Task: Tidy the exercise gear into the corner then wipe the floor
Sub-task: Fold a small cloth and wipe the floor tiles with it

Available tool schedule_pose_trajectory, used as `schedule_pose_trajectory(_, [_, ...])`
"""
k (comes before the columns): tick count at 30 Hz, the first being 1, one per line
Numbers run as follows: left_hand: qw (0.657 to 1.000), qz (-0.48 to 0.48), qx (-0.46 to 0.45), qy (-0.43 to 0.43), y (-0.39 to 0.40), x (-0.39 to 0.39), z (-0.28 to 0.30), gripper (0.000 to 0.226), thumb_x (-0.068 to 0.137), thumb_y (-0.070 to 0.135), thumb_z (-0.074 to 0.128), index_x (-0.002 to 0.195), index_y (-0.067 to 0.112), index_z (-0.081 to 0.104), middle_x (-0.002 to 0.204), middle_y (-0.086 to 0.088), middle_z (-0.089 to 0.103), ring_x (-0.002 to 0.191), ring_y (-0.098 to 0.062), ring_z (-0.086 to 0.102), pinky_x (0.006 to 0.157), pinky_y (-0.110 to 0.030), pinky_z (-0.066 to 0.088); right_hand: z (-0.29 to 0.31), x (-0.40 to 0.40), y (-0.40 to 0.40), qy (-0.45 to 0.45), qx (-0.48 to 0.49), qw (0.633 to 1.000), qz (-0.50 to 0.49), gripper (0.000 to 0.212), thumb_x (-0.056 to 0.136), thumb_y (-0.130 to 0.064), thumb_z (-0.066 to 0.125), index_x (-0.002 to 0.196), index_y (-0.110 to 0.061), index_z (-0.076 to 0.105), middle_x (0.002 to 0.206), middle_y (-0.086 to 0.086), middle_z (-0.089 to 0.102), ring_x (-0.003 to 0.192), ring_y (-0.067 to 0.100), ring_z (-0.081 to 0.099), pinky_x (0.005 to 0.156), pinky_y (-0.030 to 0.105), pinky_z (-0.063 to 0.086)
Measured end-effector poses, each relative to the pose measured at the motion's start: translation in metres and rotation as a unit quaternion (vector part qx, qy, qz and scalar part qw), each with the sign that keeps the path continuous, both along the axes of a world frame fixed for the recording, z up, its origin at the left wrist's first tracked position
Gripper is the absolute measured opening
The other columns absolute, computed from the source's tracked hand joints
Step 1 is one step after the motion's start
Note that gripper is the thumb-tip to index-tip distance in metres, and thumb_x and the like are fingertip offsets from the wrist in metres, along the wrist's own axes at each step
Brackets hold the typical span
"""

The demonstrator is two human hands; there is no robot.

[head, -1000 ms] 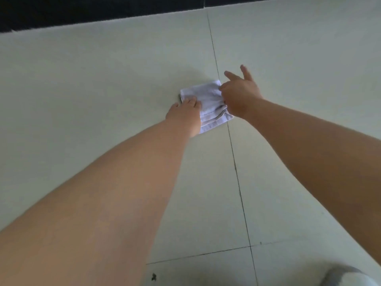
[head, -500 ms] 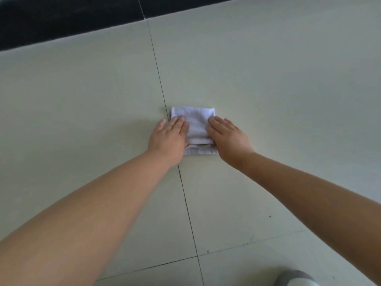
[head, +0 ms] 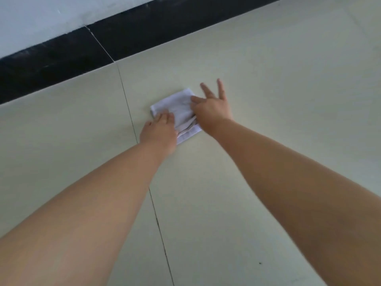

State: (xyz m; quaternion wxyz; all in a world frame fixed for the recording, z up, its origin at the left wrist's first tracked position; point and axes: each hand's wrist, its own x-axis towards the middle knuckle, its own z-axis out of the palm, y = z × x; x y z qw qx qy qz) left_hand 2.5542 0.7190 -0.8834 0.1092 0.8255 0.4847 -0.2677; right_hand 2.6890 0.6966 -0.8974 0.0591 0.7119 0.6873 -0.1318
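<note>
Now | white folded cloth flat on floor | both hands pressing

No text, label, brand, number or sign can be read anywhere in the view.
</note>
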Motion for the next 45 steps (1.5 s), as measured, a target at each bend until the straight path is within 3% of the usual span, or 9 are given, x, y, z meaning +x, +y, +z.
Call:
schedule_pose_trajectory(6, [0.994,-0.073,-0.010,-0.085,-0.031,0.089,-0.009,0.053,0.103,0.023,0.023,0.152,0.010,0.007,0.161,-0.004,0.001,0.149,-0.019,0.002,0.120,-0.033,0.008,0.000,0.084,-0.070,0.002,-0.007,0.988,-0.152,0.034,0.094,-0.013,0.041,0.124,-0.016,0.056,0.148,-0.008,0.040,0.148,0.026,0.011,0.115,0.053,-0.011])
schedule_pose_trajectory(11, [0.987,-0.122,-0.041,-0.094,-0.070,0.076,-0.012,0.054,0.102,0.018,0.021,0.152,0.012,0.003,0.161,-0.002,-0.004,0.149,-0.016,-0.002,0.120,-0.034,-0.001,-0.026,0.067,-0.130,-0.038,0.106,0.985,-0.133,0.044,0.075,-0.011,0.034,0.096,0.000,0.071,0.106,0.013,0.073,0.109,0.047,0.060,0.091,0.072,0.028])
schedule_pose_trajectory(14, [0.984,-0.133,-0.005,-0.115,-0.074,0.032,-0.012,0.051,0.095,0.020,0.031,0.144,0.004,0.036,0.154,-0.010,0.031,0.142,-0.018,0.034,0.116,-0.038,0.026,-0.023,0.035,-0.130,-0.023,0.104,0.990,-0.091,0.043,0.071,-0.011,0.037,0.091,-0.003,0.074,0.103,0.011,0.074,0.100,0.043,0.066,0.084,0.072,0.035])
schedule_pose_trajectory(16, [0.987,-0.136,0.015,-0.081,-0.070,-0.002,-0.013,0.052,0.079,0.025,0.035,0.112,0.003,0.069,0.120,-0.012,0.068,0.109,-0.022,0.068,0.088,-0.043,0.053,-0.024,0.009,-0.115,0.009,0.094,0.995,-0.043,0.045,0.070,-0.013,0.037,0.092,-0.005,0.075,0.103,0.008,0.075,0.100,0.039,0.068,0.083,0.070,0.038])
schedule_pose_trajectory(19, [0.998,-0.058,0.024,-0.028,-0.057,-0.041,-0.009,0.055,0.086,0.029,0.033,0.122,0.000,0.062,0.130,-0.015,0.060,0.119,-0.025,0.061,0.095,-0.046,0.048,-0.019,-0.025,-0.076,0.041,0.103,0.994,0.014,0.042,0.071,-0.015,0.041,0.093,-0.008,0.076,0.103,0.004,0.075,0.102,0.034,0.068,0.086,0.065,0.042])
schedule_pose_trajectory(22, [0.999,0.014,0.035,-0.004,-0.030,-0.065,-0.010,0.053,0.103,0.027,0.021,0.151,0.009,0.013,0.160,-0.006,0.009,0.149,-0.017,0.013,0.119,-0.039,0.013,-0.008,-0.047,-0.019,0.061,0.038,0.995,0.066,0.039,0.090,-0.012,0.048,0.128,-0.007,0.055,0.141,0.001,0.050,0.140,0.028,0.034,0.114,0.057,0.010])
schedule_pose_trajectory(25, [0.995,0.069,0.070,-0.009,-0.001,-0.067,-0.012,0.054,0.103,0.025,0.025,0.151,0.007,0.011,0.161,-0.007,0.005,0.149,-0.018,0.009,0.117,-0.039,0.014,-0.004,-0.056,0.034,0.032,-0.002,0.997,0.075,0.042,0.098,-0.015,0.035,0.139,-0.018,0.041,0.154,-0.011,0.027,0.149,0.019,0.002,0.115,0.051,-0.013])
schedule_pose_trajectory(34, [0.999,0.014,0.031,0.008,0.041,-0.004,-0.009,0.056,0.103,0.025,0.025,0.151,0.005,0.006,0.160,-0.010,0.003,0.148,-0.024,0.008,0.117,-0.041,0.015,-0.008,0.001,0.052,0.007,0.012,1.000,-0.006,0.048,0.096,-0.021,0.039,0.143,-0.024,0.035,0.149,-0.015,0.037,0.149,0.017,0.006,0.114,0.056,-0.013])
schedule_pose_trajectory(45, [0.992,-0.094,0.002,-0.079,-0.032,0.087,-0.012,0.054,0.102,0.025,0.026,0.151,0.011,0.010,0.161,-0.004,0.003,0.149,-0.019,0.004,0.120,-0.038,0.007,-0.004,0.080,-0.077,0.008,-0.016,0.987,-0.160,0.043,0.097,-0.012,0.035,0.140,-0.019,0.038,0.154,-0.010,0.028,0.148,0.021,0.007,0.114,0.055,-0.012])
